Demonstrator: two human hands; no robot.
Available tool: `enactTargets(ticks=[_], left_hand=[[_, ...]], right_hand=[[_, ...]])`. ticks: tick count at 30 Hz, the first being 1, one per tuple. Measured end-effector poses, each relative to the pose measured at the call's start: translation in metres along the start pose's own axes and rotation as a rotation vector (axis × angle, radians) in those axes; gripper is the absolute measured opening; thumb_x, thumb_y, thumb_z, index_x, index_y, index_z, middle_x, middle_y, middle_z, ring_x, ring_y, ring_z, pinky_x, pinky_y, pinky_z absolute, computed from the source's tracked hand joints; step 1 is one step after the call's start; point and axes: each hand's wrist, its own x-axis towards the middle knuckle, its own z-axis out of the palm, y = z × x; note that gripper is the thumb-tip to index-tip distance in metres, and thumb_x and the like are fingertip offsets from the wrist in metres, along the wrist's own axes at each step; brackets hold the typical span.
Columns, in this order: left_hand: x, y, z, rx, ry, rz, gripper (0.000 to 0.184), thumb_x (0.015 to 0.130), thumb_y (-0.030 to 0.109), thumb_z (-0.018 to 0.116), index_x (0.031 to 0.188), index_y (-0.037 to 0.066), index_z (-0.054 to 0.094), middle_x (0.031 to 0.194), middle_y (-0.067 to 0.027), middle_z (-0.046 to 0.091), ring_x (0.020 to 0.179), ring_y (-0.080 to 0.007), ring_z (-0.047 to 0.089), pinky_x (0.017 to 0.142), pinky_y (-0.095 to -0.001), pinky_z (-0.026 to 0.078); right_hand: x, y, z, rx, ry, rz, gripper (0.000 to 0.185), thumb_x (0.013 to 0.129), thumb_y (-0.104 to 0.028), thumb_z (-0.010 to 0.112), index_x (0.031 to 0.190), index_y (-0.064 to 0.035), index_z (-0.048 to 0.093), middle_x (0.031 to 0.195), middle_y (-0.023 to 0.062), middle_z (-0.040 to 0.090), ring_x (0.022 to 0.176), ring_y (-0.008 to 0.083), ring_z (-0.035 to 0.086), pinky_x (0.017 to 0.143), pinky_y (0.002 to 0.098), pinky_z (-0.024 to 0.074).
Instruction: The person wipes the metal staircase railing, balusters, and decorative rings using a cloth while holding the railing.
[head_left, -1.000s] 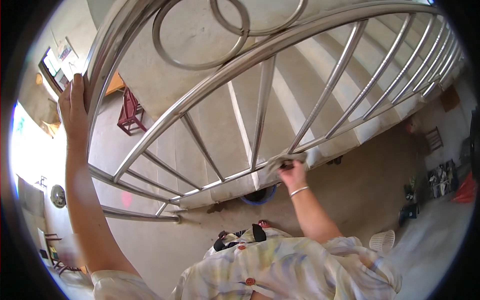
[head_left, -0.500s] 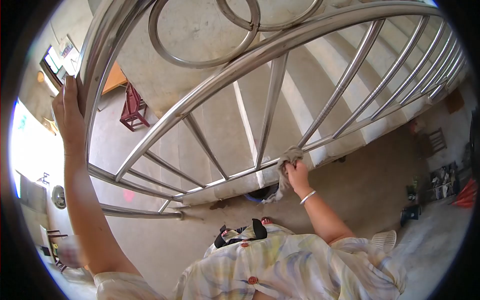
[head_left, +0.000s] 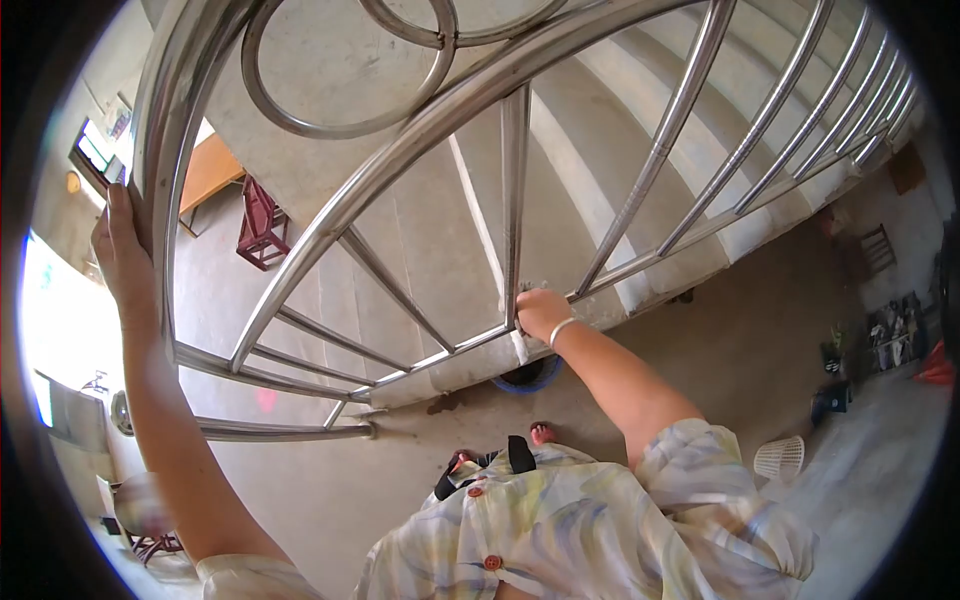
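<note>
Grey cloth shows in small bits above and below the right hand, which is clenched on it at the bottom rail of the steel railing, right beside the foot of 1 upright bar. The hand hides most of the cloth, so we cannot tell how it is folded. The bottom rail follows the open edge of the pale staircase, and we see 1 light bangle round the wrist there. At the railing's left end, the left hand is against the thick handrail; we cannot tell how far its fingers close round the pipe. Bent metal rings sit above the curved pipe. Just below the staircase's open edge, we see a blue-rimmed basin, partly hidden. Farther out on the floor, a red chair stands beside the near corner of an orange-brown table, and a white basket stands well apart, near the patterned shirt.
</note>
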Motion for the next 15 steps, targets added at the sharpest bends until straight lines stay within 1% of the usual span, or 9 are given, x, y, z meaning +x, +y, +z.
enactTargets(ticks=[3,5,6,8,9,11,12,14,15], left_hand=[[0.002,0.003,0.005,-0.036,-0.025,0.043,0.044,0.09,0.042,0.042,0.059,0.011,0.041,0.053,0.0055,0.032,0.049,-0.0051,0.028,0.048,-0.0228,0.021],[0.0,0.011,0.003,-0.054,-0.068,0.104,0.042,0.091,0.038,0.042,0.059,0.011,0.04,0.054,0.006,0.031,0.051,-0.0041,0.028,0.049,-0.0223,0.021],[0.0,0.01,0.003,-0.057,-0.063,0.098,0.042,0.091,0.038,0.042,0.059,0.011,0.04,0.054,0.006,0.031,0.051,-0.0041,0.028,0.049,-0.0223,0.021],[0.001,0.008,0.006,-0.025,-0.016,0.161,0.042,0.091,0.038,0.042,0.06,0.009,0.042,0.055,0.0056,0.032,0.053,-0.0046,0.028,0.05,-0.0223,0.021],[-0.001,0.007,0.007,-0.034,-0.014,0.158,0.042,0.091,0.038,0.042,0.06,0.009,0.042,0.055,0.0056,0.032,0.053,-0.0046,0.028,0.05,-0.0223,0.021],[-0.002,0.009,0.008,-0.034,0.002,0.172,0.042,0.091,0.038,0.041,0.061,0.009,0.043,0.056,0.0051,0.032,0.054,-0.005,0.028,0.051,-0.0224,0.022],[-0.002,0.01,0.01,-0.035,0.008,0.183,0.042,0.091,0.038,0.041,0.061,0.008,0.043,0.056,0.0048,0.032,0.054,-0.0052,0.028,0.051,-0.0225,0.022],[0.001,0.003,0.007,-0.021,-0.008,0.213,0.041,0.091,0.038,0.041,0.062,0.009,0.044,0.057,0.0048,0.032,0.055,-0.0051,0.028,0.051,-0.0227,0.021],[0.001,0.002,0.006,-0.038,-0.022,0.153,0.041,0.091,0.038,0.041,0.062,0.009,0.043,0.057,0.0049,0.032,0.054,-0.005,0.027,0.051,-0.0229,0.021]], right_hand=[[0.005,-0.003,-0.015,-0.173,-0.054,-0.091,0.014,0.071,-0.012,0.051,0.074,-0.0089,0.064,0.079,0.0126,0.063,0.078,0.0292,0.062,0.067,0.0415,0.0482],[-0.009,0.005,-0.038,-0.286,-0.126,0.02,0.015,0.072,-0.012,0.05,0.075,-0.0096,0.064,0.078,0.0112,0.064,0.079,0.0282,0.062,0.069,0.0408,0.0485],[-0.015,0.012,-0.042,-0.294,-0.127,0.018,0.015,0.072,-0.012,0.05,0.075,-0.0096,0.064,0.078,0.0112,0.064,0.079,0.0282,0.062,0.069,0.0408,0.0485],[-0.036,0.028,-0.048,-0.248,0.036,0.062,0.014,0.073,-0.012,0.05,0.075,-0.0076,0.063,0.076,0.0136,0.063,0.077,0.0301,0.062,0.066,0.0406,0.0489],[-0.048,0.031,-0.053,-0.256,0.037,0.068,0.014,0.073,-0.012,0.05,0.075,-0.0076,0.063,0.076,0.0136,0.063,0.077,0.0301,0.062,0.066,0.0406,0.0489],[-0.075,0.036,-0.066,-0.128,0.044,0.109,0.018,0.071,-0.014,0.052,0.081,-0.0021,0.061,0.073,0.0173,0.061,0.074,0.034,0.06,0.066,0.0412,0.0473],[-0.086,0.05,-0.061,-0.133,0.054,0.117,0.018,0.071,-0.014,0.052,0.081,-0.0021,0.061,0.073,0.0173,0.061,0.074,0.034,0.06,0.066,0.0412,0.0473],[-0.104,0.085,-0.049,0.335,0.405,0.14,0.018,0.071,-0.008,0.051,0.084,0.0002,0.061,0.075,0.0195,0.061,0.071,0.0344,0.059,0.062,0.0388,0.0464],[-0.108,0.09,-0.062,0.501,0.404,0.28,0.019,0.072,-0.007,0.05,0.086,0.0004,0.06,0.076,0.0192,0.061,0.072,0.0353,0.058,0.063,0.039,0.0454]])
